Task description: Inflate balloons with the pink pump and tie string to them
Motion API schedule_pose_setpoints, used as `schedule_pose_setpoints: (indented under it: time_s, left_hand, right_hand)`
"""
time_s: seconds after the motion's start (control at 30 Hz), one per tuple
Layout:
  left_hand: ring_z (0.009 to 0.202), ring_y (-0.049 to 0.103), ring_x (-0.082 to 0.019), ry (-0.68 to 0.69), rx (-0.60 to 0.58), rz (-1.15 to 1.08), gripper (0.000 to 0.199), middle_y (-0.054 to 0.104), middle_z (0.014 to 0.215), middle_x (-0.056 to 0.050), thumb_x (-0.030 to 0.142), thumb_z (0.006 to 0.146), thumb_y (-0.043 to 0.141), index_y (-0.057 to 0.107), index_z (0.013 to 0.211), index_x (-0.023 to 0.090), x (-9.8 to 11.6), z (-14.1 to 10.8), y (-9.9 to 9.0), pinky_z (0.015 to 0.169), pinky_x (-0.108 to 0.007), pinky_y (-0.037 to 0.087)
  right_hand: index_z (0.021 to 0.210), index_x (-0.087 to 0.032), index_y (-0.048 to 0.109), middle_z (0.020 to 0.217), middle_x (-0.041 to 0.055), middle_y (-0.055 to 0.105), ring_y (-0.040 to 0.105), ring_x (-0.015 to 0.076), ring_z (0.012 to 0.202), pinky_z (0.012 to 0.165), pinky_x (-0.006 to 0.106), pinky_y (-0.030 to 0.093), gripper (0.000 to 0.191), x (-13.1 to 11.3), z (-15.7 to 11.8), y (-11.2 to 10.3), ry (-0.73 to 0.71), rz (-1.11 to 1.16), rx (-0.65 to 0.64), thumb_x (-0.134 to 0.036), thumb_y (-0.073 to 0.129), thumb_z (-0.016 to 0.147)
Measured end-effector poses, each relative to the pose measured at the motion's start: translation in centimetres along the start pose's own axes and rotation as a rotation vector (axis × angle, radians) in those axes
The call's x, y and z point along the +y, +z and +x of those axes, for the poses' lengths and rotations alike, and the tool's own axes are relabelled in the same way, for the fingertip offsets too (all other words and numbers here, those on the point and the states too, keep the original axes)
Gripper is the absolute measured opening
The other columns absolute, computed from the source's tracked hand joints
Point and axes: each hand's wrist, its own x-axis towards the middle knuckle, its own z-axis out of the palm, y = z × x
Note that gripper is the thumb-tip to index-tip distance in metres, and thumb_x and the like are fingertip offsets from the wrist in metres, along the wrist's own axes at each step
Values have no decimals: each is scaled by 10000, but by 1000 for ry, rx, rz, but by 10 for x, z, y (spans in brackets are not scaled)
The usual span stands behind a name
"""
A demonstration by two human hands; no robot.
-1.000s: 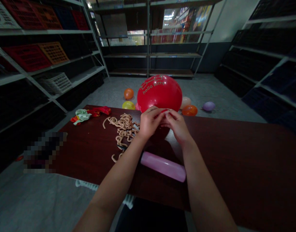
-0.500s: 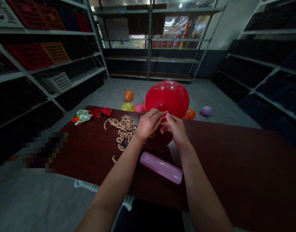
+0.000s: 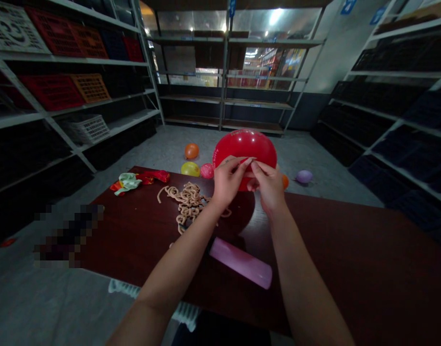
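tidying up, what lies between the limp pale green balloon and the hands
A heap of curly tan cords, on the dark table; the head view shows it.

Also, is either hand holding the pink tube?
No, the pink tube lies on the table, while the left hand and right hand both hold the red balloon.

The red balloon (image 3: 251, 144) has turned, its lettering (image 3: 215, 157) now nearer the edges.

Both hands (image 3: 248, 180) pinch together, forearms reaching forward.
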Motion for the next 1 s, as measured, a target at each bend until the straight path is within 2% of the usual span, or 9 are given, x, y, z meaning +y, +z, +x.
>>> schedule_pose_setpoints:
  time_s: [0.13, 0.27, 0.37, 0.5, 0.63, 0.73, 0.83, 0.93, 1.0]
  left_hand:
    - [798, 662, -157, -38, 16, -96, 235, 771, 882, -55, 396, 947, 668, 815, 1010, 223, 2, 9, 2, 782, -329, 546]
    - [848, 697, -167, -100, -48, -193, 235, 788, 935, -58, 414, 926, 691, 820, 988, 227, -6, 5, 6, 825, -344, 566]
    - [866, 715, -174, -140, -156, -217, 255, 791, 915, -60, 420, 927, 686, 817, 970, 205, -14, 6, 6, 851, -343, 574]
    - [825, 722, -169, -130, -343, -203, 276, 789, 884, -60, 426, 942, 665, 809, 960, 191, -17, 16, -5, 836, -327, 580]
    - [834, 718, -164, -150, -416, -213, 304, 779, 863, -63, 453, 927, 677, 795, 905, 173, -14, 24, -21, 824, -303, 571]
    - [747, 685, -140, -223, -366, -237, 337, 752, 778, -42, 482, 895, 707, 779, 824, 161, -12, 26, -26, 750, -268, 558]
    - [683, 660, -122, -344, -243, -290, 345, 737, 749, -35, 487, 903, 700, 773, 832, 157, -11, 26, -25, 667, -246, 548]
    - [699, 694, -143, -481, -153, -346, 344, 768, 832, -72, 476, 928, 677, 781, 929, 148, -11, 27, -24, 616, -258, 565]
    - [761, 727, -174, -546, -116, -393, 339, 782, 873, -95, 462, 926, 688, 785, 961, 140, -10, 27, -23, 642, -281, 592]
  right_hand:
    - [933, -227, 718, 673, -8, 683, 518, 70, 434, 358, 190, 234, 418, 0, 11, 10, -68, 111, 118, -612, 743, 771]
    - [849, -217, 679, 541, -60, 560, 433, 52, 379, 343, 192, 191, 431, 10, 20, 4, -77, 144, 130, -635, 750, 770]
    - [813, -213, 658, 504, -75, 518, 378, 41, 357, 339, 194, 204, 438, 14, 25, -6, -73, 134, 108, -642, 741, 791]
    - [799, -218, 627, 493, -70, 514, 408, 50, 372, 348, 187, 234, 440, 12, 27, -13, -62, 129, 103, -650, 707, 829]
    - [778, -222, 592, 524, -61, 545, 381, 43, 368, 353, 189, 222, 440, 5, 24, -12, -76, 135, 110, -645, 698, 841]
    - [769, -229, 565, 569, -46, 589, 405, 48, 380, 366, 191, 226, 426, -2, 20, -9, -103, 119, 107, -629, 684, 858]
    - [755, -234, 560, 632, -22, 642, 506, 75, 439, 404, 199, 307, 418, -7, 16, -7, -117, 62, 5, -622, 659, 874]
    - [785, -230, 650, 731, 11, 699, 618, 122, 575, 503, 240, 448, 365, -8, 14, -7, -148, -168, -117, -584, 671, 873]
    - [843, -235, 714, 780, 24, 724, 663, 156, 669, 593, 279, 507, 300, -9, 12, -7, -208, -344, -126, -533, 695, 866]
